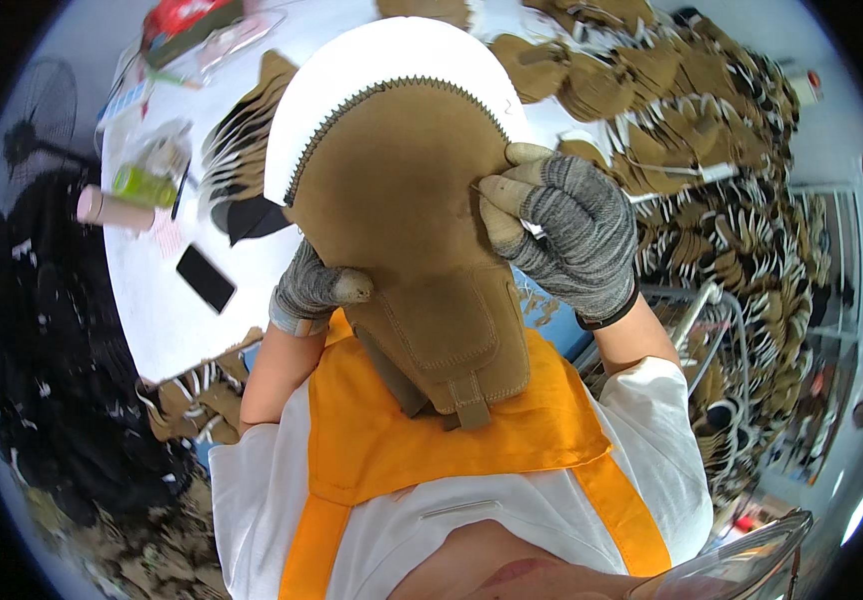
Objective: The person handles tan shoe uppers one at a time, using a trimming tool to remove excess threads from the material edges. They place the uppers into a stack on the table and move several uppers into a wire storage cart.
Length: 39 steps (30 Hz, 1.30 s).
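Item, lower centre of the frame: our orange apron point(452, 420) over a white shirt, nearest to us. Item, centre: a tan suede shoe upper point(402, 200) with a zigzag-cut edge and a stitched tab at its lower end, held up in front of the chest and backed by a white lining piece point(352, 70) that shows above it. Item, left of centre: our left hand point(314, 290) in a grey knit glove, thumb pressed on the upper's lower left edge, the other fingers hidden behind it, so we clamp it from both sides. Item, right of centre: our right hand point(567, 235), same glove with open fingertips, thumb and forefinger pinched on the upper's right edge; we cannot tell if something thin sits between them. Item, upper left: a white table point(167, 320) bearing a black phone point(206, 278), a green bottle point(144, 185) and a pink roll point(112, 210). Item, upper right: stacks of tan cut pieces point(712, 130), well apart from the hands. Risk, as we judge it: the lining could shift off the suede if the left clamp loosens, and the bare fingertips could be nicked along the right edge.
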Tool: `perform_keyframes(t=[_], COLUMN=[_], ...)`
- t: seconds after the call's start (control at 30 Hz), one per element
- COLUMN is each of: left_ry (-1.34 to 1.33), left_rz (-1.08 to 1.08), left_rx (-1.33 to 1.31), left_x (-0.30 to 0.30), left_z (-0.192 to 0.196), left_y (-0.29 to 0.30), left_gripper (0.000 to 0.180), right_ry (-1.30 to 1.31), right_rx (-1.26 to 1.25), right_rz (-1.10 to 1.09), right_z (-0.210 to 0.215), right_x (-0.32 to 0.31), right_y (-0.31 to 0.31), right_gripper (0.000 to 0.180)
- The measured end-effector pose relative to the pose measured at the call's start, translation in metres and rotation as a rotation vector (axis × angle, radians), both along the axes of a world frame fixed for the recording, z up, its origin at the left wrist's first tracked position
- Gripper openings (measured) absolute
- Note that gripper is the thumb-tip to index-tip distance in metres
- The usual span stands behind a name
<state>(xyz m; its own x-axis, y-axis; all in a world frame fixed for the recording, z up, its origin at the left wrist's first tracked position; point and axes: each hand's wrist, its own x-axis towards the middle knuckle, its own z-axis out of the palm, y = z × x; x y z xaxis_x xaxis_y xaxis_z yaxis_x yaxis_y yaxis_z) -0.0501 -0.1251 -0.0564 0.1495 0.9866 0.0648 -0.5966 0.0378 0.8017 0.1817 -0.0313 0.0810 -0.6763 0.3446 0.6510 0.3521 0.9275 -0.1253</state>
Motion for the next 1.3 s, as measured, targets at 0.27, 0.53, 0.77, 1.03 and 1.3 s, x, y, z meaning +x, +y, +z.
perform_keyframes(t=[0.27, 0.53, 0.77, 1.03, 1.3], left_ry=[0.007, 0.036, -0.005, -0.084, -0.155], left_rz=[-0.181, -0.23, -0.204, -0.162, -0.145], left_rx=[0.006, 0.042, 0.07, 0.05, 0.018], left_x=[0.1, 0.145, 0.162, 0.178, 0.228], left_z=[0.033, 0.036, 0.038, 0.024, 0.006], left_y=[0.043, 0.05, 0.05, 0.066, 0.093], left_gripper=[0.116, 0.114, 0.103, 0.096, 0.08], right_ry=[-0.039, -0.14, -0.231, 0.435, 0.797], right_rx=[0.081, 0.11, -0.144, -0.198, -1.164], right_rz=[-0.173, -0.237, -0.077, -0.158, -0.167], right_z=[0.001, 0.011, 0.033, 0.005, -0.047], right_x=[0.114, 0.161, 0.183, 0.226, 0.261], right_y=[-0.008, -0.021, -0.022, 0.007, 0.039], right_gripper=[0.024, 0.021, 0.02, 0.016, 0.061])
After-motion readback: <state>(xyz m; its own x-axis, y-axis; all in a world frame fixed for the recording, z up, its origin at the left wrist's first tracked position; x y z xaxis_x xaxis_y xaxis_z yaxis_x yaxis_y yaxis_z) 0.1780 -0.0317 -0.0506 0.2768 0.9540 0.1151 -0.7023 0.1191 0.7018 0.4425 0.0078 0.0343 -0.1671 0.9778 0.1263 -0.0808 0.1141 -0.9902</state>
